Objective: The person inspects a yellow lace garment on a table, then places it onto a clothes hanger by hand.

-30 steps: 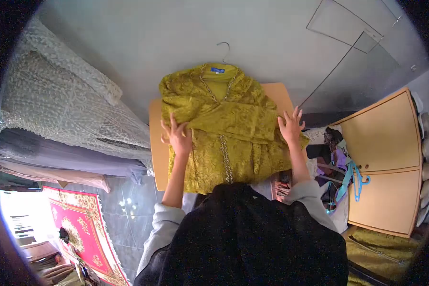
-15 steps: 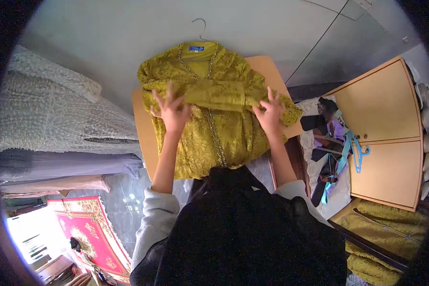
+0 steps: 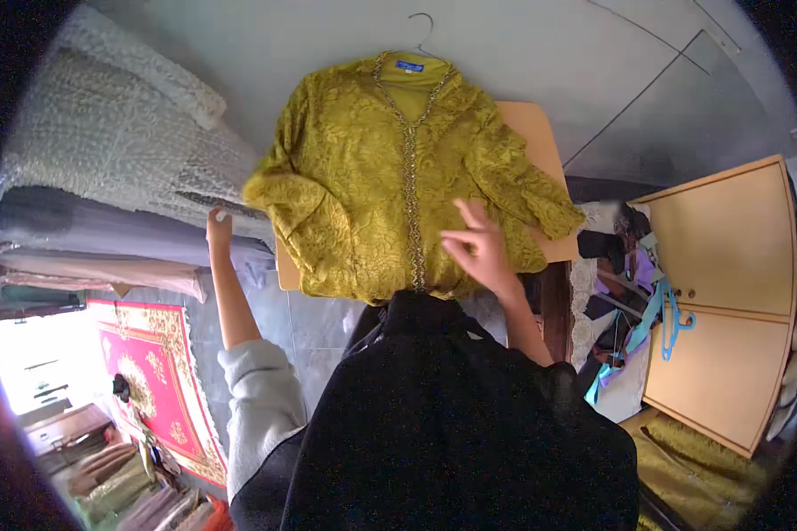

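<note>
A mustard-yellow lace blouse (image 3: pixel 376 190) with beaded trim down its front lies face up on a light wooden board (image 3: pixel 531 133). A wire hanger hook (image 3: pixel 423 31) sticks up above its collar. Over the blouse's lower right part is my right hand (image 3: pixel 483 248), fingers apart and slightly blurred, holding nothing. Out to the left of the blouse, my left hand (image 3: pixel 220 228) is closed, near the hanging white lace garments. A small pale spot shows at its fingertips; what it holds, if anything, I cannot make out.
White lace garments (image 3: pixel 115 150) and grey-purple cloth (image 3: pixel 106 230) hang at the left. A red patterned rug (image 3: pixel 150 354) lies on the floor. At right stand a wooden cabinet (image 3: pixel 717 239), a blue hanger (image 3: pixel 673 323) and a heap of dark and purple cloth (image 3: pixel 624 274).
Both hands were spread on the sleeves folded across the blouse. Now the sleeves lie out to the sides; my left hand has swung left off the blouse, and my right hand has shifted lower and inward.
</note>
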Demonstrator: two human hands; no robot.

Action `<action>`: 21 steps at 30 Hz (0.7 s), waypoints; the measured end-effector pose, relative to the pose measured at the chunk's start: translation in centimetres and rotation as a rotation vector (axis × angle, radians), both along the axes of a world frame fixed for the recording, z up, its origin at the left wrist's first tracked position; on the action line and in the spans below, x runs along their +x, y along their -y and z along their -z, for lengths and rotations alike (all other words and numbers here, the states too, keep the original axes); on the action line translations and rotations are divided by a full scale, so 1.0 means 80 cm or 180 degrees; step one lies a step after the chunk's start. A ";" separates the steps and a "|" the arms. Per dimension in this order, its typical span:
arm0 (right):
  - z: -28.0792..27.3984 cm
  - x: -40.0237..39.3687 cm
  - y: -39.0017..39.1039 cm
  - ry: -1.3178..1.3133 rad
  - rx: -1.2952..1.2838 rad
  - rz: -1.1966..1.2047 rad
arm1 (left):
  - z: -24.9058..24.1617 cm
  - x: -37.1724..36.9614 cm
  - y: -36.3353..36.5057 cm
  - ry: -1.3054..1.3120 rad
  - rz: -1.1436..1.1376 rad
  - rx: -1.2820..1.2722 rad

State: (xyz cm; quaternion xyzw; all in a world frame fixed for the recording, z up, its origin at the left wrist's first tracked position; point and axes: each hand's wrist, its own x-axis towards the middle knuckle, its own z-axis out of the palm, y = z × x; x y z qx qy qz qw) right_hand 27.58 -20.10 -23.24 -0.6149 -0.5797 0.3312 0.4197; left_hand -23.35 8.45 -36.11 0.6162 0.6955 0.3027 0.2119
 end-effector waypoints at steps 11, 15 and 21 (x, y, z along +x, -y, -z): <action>0.082 0.090 0.085 0.2766 -0.1375 0.1488 | -0.088 0.304 0.305 -0.2186 0.1603 0.0276; 0.106 0.104 0.092 0.2929 -0.1282 0.1783 | -0.062 0.265 0.281 -0.2113 0.0254 -0.0092; 0.088 0.098 0.093 0.2278 -0.1016 0.1711 | -0.077 0.251 0.272 -0.1887 -0.0112 -0.0355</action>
